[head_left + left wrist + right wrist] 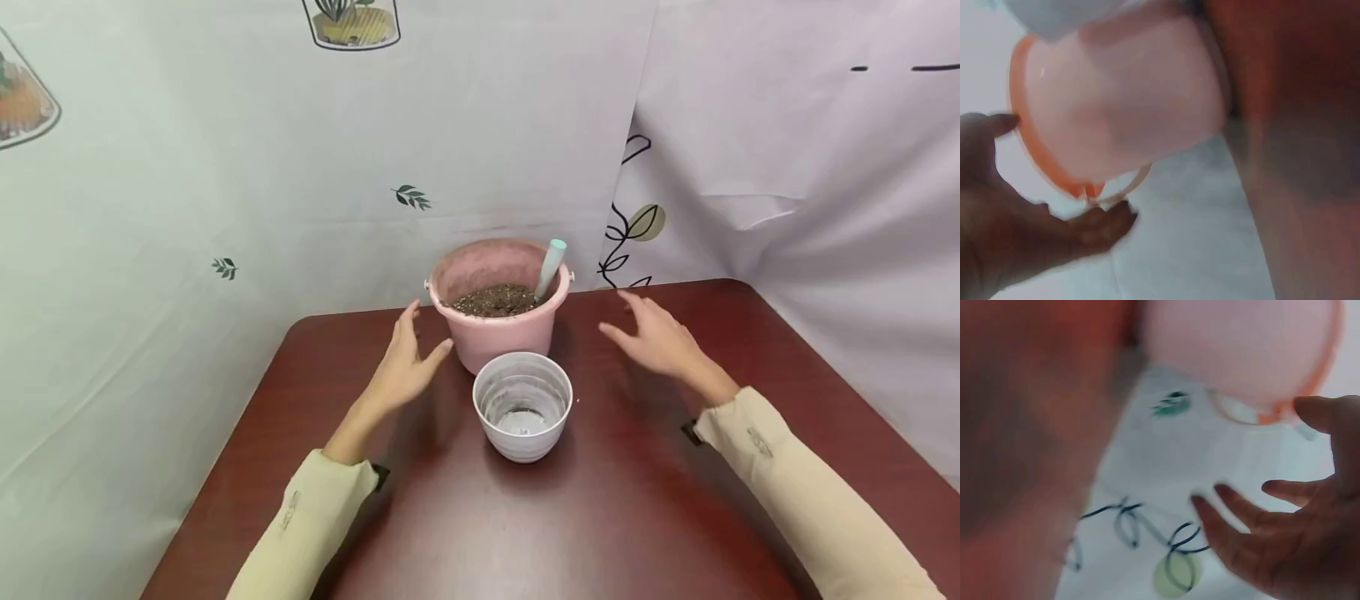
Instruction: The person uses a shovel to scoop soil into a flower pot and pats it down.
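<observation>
A pink bucket [501,337] holding dark soil [495,301] stands toward the back of the table. Out of the soil leans a tool with a pale green handle [551,265]; its lower end is buried. In front of the bucket is a white pot [522,442] with no soil seen inside beyond a few specks. My left hand [401,367] hovers left of the bucket, thumb and fingers spread and holding nothing. On the other side my right hand [660,337] is spread in the air, apart from the bucket. Both wrist views show the bucket [1129,100] blurred, near the fingers.
The dark red table [480,533] has rounded far corners. Pale cloth [487,108] with printed leaves and jars hangs close behind it, and more hangs along the right side [847,208].
</observation>
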The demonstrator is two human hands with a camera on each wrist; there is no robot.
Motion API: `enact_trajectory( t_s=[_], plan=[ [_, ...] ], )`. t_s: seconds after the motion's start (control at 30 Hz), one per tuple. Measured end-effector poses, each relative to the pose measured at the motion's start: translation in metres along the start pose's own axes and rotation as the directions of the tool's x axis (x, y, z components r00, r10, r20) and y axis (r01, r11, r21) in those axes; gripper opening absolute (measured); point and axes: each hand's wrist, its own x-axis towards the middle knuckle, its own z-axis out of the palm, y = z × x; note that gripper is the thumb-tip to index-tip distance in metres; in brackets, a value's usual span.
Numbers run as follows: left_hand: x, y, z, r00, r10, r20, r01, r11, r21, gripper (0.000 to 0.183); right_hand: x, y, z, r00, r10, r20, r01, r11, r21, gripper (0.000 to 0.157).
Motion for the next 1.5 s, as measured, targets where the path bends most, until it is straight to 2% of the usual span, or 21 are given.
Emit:
enact_trajectory(
  t_s=[0.07,0.17,0.27,0.33,0.43,0.57,0.6,0.73,0.9,1.0,1.13,1.33,1.5],
  plan=[
    [0.013,-0.002,0.002,1.0,0.025,0.01,-0.023,0.986,-0.164,0.091,0.019,-0.013,-0.007,1.0,-0.004,-0.011,0.005,0.995,0.101,0.077],
    [0.027,-0.007,0.009,1.0,0.021,0.021,-0.013,0.934,-0.356,0.097,0.05,-0.033,-0.015,1.0,0.011,-0.005,-0.01,0.975,0.22,0.076],
    [0.035,-0.014,0.02,1.0,0.018,-0.013,-0.022,0.899,-0.438,0.102,0.077,-0.049,-0.018,0.999,0.034,0.036,-0.043,0.961,0.272,0.081],
    [0.038,-0.017,0.026,0.999,0.022,-0.048,-0.041,0.892,-0.449,0.106,0.091,-0.056,-0.017,0.998,0.04,0.056,-0.054,0.957,0.285,0.082],
    [0.037,-0.016,0.031,0.995,0.028,-0.091,-0.067,0.887,-0.456,0.109,0.104,-0.06,-0.011,0.999,0.024,0.042,-0.036,0.949,0.313,0.074],
    [0.03,-0.002,0.028,0.995,0.04,-0.086,-0.078,0.864,-0.498,0.108,0.109,-0.059,-0.002,0.997,-0.06,-0.045,0.071,0.948,0.309,0.041],
    [0.028,0.003,0.027,0.996,0.043,-0.08,-0.077,0.863,-0.499,0.107,0.109,-0.058,0.0,0.995,-0.075,-0.068,0.092,0.95,0.299,0.038],
    [0.022,0.018,0.023,0.995,0.065,-0.081,-0.096,0.872,-0.481,0.102,0.106,-0.056,0.004,0.987,-0.093,-0.128,0.126,0.951,0.282,0.039],
    [0.022,0.025,0.02,0.987,0.079,-0.14,-0.131,0.902,-0.412,0.101,0.103,-0.056,0.004,0.992,-0.012,-0.125,0.058,0.926,0.373,0.03],
    [0.023,0.027,0.019,0.987,0.067,-0.147,-0.119,0.914,-0.387,0.102,0.104,-0.056,0.004,0.992,0.037,-0.117,0.019,0.896,0.444,0.029],
    [0.027,0.027,0.018,0.987,0.075,-0.139,-0.124,0.912,-0.39,0.102,0.108,-0.057,0.003,0.99,0.077,-0.117,-0.003,0.847,0.531,0.029],
    [0.03,0.026,0.017,0.991,0.076,-0.113,-0.116,0.907,-0.405,0.103,0.11,-0.055,0.004,0.984,0.137,-0.112,-0.029,0.751,0.66,0.031],
    [0.042,-0.001,0.031,0.99,0.073,-0.117,-0.115,0.903,-0.414,0.108,0.107,-0.054,0.006,0.975,0.162,-0.15,0.006,0.662,0.75,0.028]
  ],
)
